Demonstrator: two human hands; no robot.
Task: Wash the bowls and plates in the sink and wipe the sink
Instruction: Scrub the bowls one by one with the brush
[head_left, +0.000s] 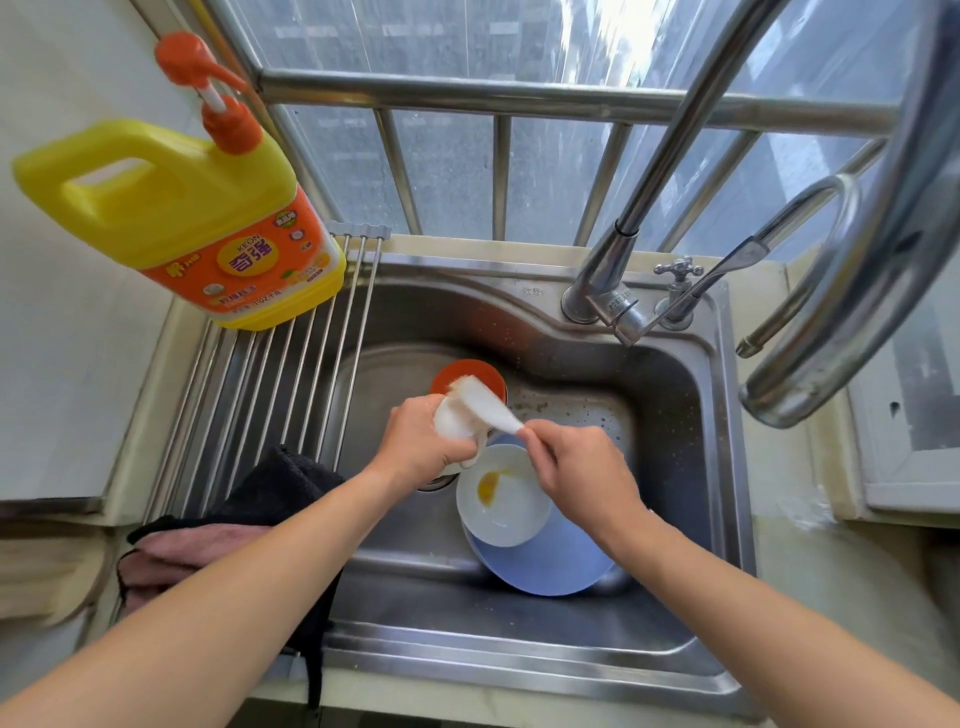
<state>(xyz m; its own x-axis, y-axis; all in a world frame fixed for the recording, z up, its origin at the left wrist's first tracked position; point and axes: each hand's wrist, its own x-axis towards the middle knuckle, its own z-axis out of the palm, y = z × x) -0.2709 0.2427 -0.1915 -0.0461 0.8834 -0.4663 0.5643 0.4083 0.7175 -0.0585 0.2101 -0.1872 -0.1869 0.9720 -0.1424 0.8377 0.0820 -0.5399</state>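
Over the stainless steel sink (691, 467), the left hand (421, 441) grips a small white dish (451, 422), fingers curled round its rim, holding it tilted above the basin. The right hand (582, 467) pinches one end of a white scrubbing cloth (483, 402) whose other end lies across the dish. Below the hands, a white bowl (503, 501) with a yellow smear inside sits in a blue plate (550, 564) near the front right of the basin. An orange bowl (467, 382) rests toward the basin's back, partly hidden behind the cloth. A roll-up drying rack (291, 364) spans the sink's left edge, carrying a yellow dish soap bottle (182, 218) with an orange pump at its far end and dark and pink cloths (228, 525) at its near end. The faucet (623, 291) stands at the sink's back right corner.
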